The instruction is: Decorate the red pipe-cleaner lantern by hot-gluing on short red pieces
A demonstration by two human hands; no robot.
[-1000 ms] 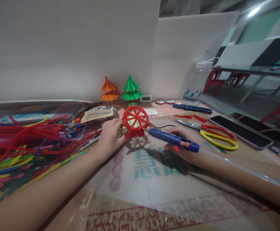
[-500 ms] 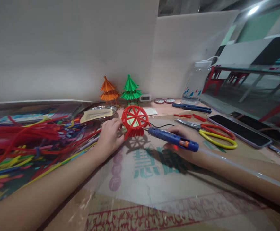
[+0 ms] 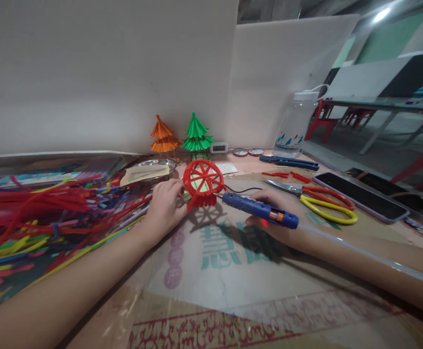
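Observation:
My left hand [image 3: 167,201] is closed on the left edge of a red wheel-shaped piece [image 3: 204,175] made of pipe cleaners, with spokes and a fringe of short red ends below. It is held raised, and its shadow falls on the board. In my right hand [image 3: 269,213] is a blue hot glue gun [image 3: 258,209], with a clear glue stick [image 3: 371,256] running out behind it over the forearm. The nozzle points left and is at the lower right of the red piece; whether they touch I cannot tell. A red light glows by the right fingers.
Pipe cleaners [image 3: 33,213] in many colours are heaped at left. Orange [image 3: 163,133] and green [image 3: 197,133] tiered roof models stand behind, near a metal dish [image 3: 168,167]. Scissors [image 3: 328,201], a phone [image 3: 360,196], blue pliers-like tool [image 3: 289,162] and water bottle [image 3: 293,126] are at right.
Almost nothing differs. The view has shifted very slightly, and both hands keep their hold on the red piece and the glue gun.

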